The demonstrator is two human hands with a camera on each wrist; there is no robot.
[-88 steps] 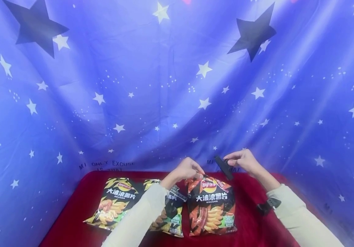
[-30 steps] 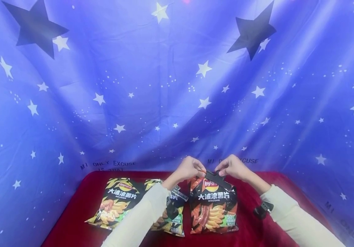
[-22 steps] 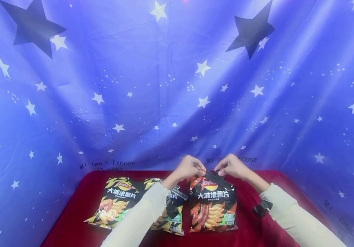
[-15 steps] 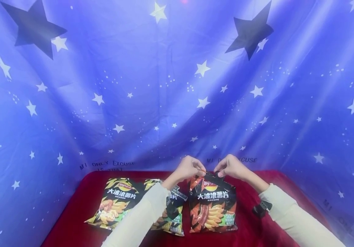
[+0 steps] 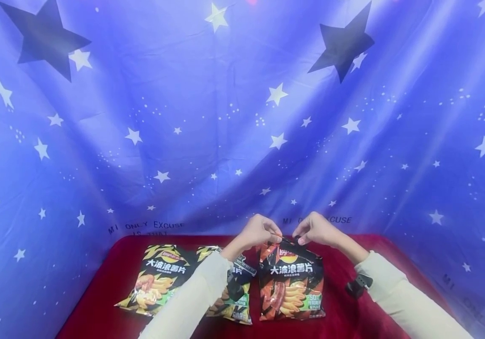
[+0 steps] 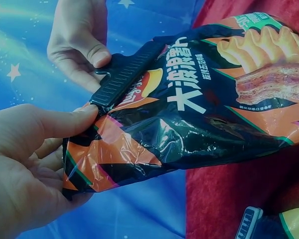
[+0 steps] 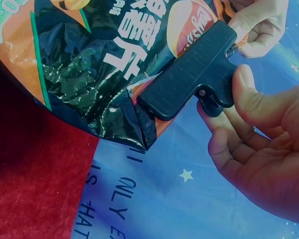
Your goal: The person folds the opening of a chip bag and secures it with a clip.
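My left hand [image 5: 261,230] pinches the top left corner of an orange-and-black bag of potato chips [image 5: 290,294], fingers behind it and thumb in front in the left wrist view. Across the bag's top edge lies a black bag clip [image 7: 189,72]. My right hand [image 5: 320,229] pinches this clip by its handles, thumb on one side and fingers on the other. The clip's ridged bar overlaps the bag's logo, close by my left thumb.
Left of this bag lie a yellow-and-black chip bag [image 5: 166,263] and another [image 5: 238,310], partly hidden by my left sleeve. A dark ridged clip [image 5: 245,265] is at the latter's top. The red cloth-covered table [image 5: 352,245] meets a blue star-printed curtain [image 5: 225,141] behind.
My right hand has brought the clip from the bag's upper right onto its top edge. Since half a second ago, the clip's bar has tipped slightly downward; my left hand keeps its hold.
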